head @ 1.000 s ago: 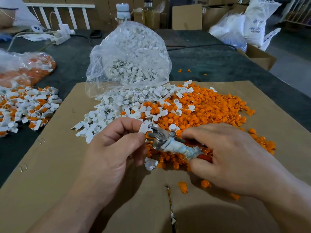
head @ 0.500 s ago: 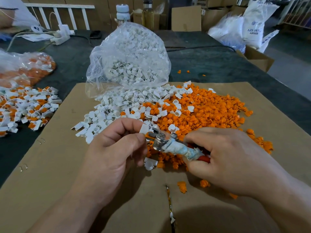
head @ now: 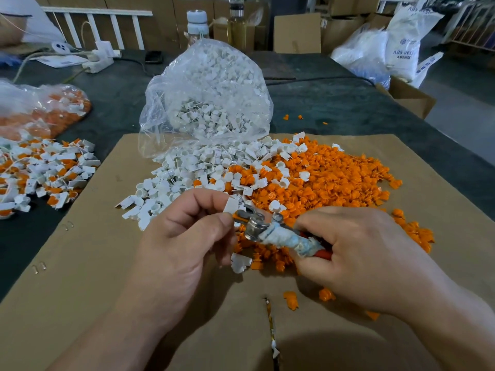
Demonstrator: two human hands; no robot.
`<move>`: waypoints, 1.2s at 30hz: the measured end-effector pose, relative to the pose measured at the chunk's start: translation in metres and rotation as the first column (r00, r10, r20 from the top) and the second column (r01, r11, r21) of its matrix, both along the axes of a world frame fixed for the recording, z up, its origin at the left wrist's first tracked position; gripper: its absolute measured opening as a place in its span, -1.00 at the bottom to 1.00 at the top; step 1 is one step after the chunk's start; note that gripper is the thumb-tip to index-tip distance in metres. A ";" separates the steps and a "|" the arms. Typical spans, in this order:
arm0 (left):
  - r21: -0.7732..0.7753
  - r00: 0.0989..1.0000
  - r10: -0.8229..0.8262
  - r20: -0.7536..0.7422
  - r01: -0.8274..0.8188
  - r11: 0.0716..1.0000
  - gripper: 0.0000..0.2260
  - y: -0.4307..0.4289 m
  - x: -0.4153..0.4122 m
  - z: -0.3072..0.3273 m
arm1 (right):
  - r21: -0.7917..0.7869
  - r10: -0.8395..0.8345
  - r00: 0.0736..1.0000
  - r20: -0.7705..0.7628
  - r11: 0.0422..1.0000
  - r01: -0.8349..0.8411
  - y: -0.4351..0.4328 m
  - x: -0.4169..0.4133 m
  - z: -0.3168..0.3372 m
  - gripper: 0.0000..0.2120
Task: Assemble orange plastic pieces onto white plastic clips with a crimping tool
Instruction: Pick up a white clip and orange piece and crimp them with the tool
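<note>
My left hand (head: 184, 236) pinches a white clip (head: 230, 205) with an orange piece (head: 236, 216) at the jaws of the crimping tool (head: 270, 231). My right hand (head: 353, 253) grips the tool's tape-wrapped, red handles. Behind the hands lie a heap of loose orange pieces (head: 334, 180) and a spill of white clips (head: 187, 178) on the cardboard sheet (head: 88, 277). A single white clip (head: 239, 262) lies just below the tool.
A clear bag of white clips (head: 209, 97) stands behind the piles. Assembled orange-and-white parts (head: 40, 172) lie at the left on the dark table, beside another bag (head: 45, 111). Stray orange pieces (head: 292, 299) sit near my right wrist. Boxes, bottles and sacks line the far edge.
Both hands with the clip and tool have stayed almost in place, shifting very slightly. The piles are as before.
</note>
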State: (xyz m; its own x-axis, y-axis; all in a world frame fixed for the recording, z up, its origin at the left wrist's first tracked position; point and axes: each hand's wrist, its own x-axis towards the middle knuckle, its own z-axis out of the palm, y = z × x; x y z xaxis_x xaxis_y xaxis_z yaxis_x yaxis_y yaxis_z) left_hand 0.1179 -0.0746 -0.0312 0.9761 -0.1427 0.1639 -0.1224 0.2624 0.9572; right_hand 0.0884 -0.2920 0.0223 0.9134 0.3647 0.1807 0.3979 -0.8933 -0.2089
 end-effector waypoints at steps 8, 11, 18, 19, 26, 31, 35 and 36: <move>0.020 0.987 0.131 -0.093 -0.129 0.991 -0.89 -0.006 -0.001 0.006 | -0.074 -0.132 0.989 0.067 0.988 0.137 -0.007 0.009 -0.009 -0.46; 0.015 0.975 0.099 -0.200 -0.098 0.995 -0.86 -0.010 -0.001 0.007 | -0.203 -0.170 0.985 0.017 0.964 0.170 -0.005 0.013 -0.011 -0.38; 0.198 0.969 0.098 -0.228 -0.053 0.979 -0.78 -0.015 -0.006 0.006 | -0.125 -0.139 0.981 0.136 0.980 0.156 0.004 0.014 -0.012 -0.38; 0.232 0.974 0.115 -0.195 -0.068 0.970 -0.81 -0.016 -0.008 0.006 | -0.057 -0.118 0.972 0.204 0.990 0.132 0.008 0.012 -0.011 -0.47; 0.303 0.993 0.102 0.058 -0.115 0.946 -0.98 -0.018 -0.015 0.007 | 0.006 0.053 0.953 0.297 0.998 -0.057 0.027 0.008 -0.016 -0.77; 0.127 0.990 -0.057 -0.133 0.074 0.989 -0.83 -0.018 -0.012 0.005 | 0.042 0.091 0.945 0.314 0.993 -0.110 0.024 0.008 -0.020 -0.77; -0.113 0.948 -0.223 -0.226 0.201 0.973 -0.73 -0.017 -0.012 0.009 | 0.121 0.110 0.923 0.368 0.979 -0.164 0.024 0.008 -0.019 -0.76; -0.120 0.947 -0.238 -0.217 0.216 0.969 -0.72 -0.017 -0.012 0.010 | 0.135 0.110 0.922 0.372 0.976 -0.171 0.024 0.007 -0.019 -0.76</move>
State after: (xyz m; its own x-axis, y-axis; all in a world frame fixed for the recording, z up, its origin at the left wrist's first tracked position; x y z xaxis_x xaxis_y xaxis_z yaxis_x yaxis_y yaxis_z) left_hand 0.1056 -0.0913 -0.0214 0.9323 -0.3599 -0.0362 0.1697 0.3468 0.9225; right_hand 0.0957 -0.2679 0.0036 0.7167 0.4220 0.5552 0.5920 -0.7889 -0.1647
